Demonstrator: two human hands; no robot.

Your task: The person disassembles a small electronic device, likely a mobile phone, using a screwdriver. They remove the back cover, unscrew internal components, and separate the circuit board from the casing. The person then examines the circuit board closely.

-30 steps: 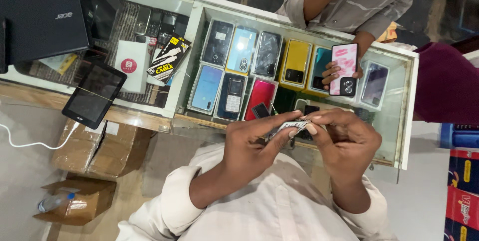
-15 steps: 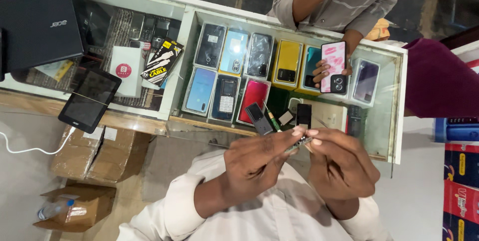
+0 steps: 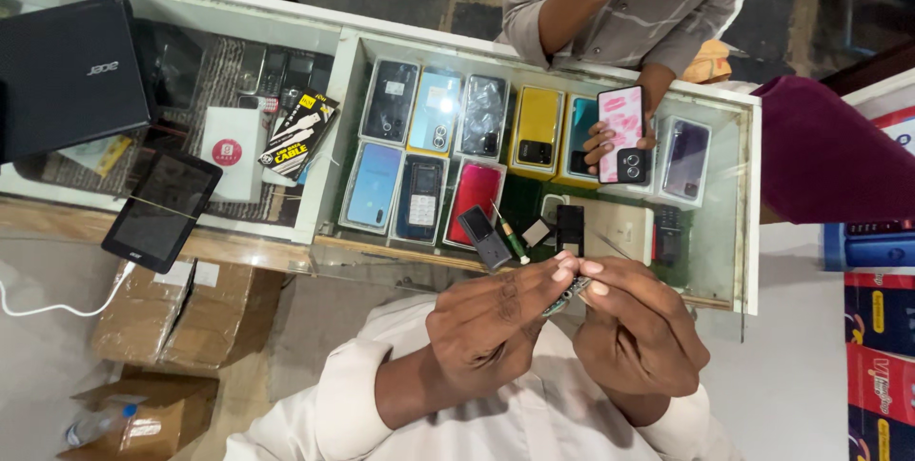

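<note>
Pinching a small circuit board [image 3: 569, 289] between both fingertips, the left hand [image 3: 491, 323] and right hand [image 3: 634, 327] work above the glass counter [image 3: 734, 261]; its parts remain spread out.

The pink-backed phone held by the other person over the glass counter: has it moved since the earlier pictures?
No. The pink-backed phone remains over the teal boxed phone, beside the yellow boxed phone.
</note>
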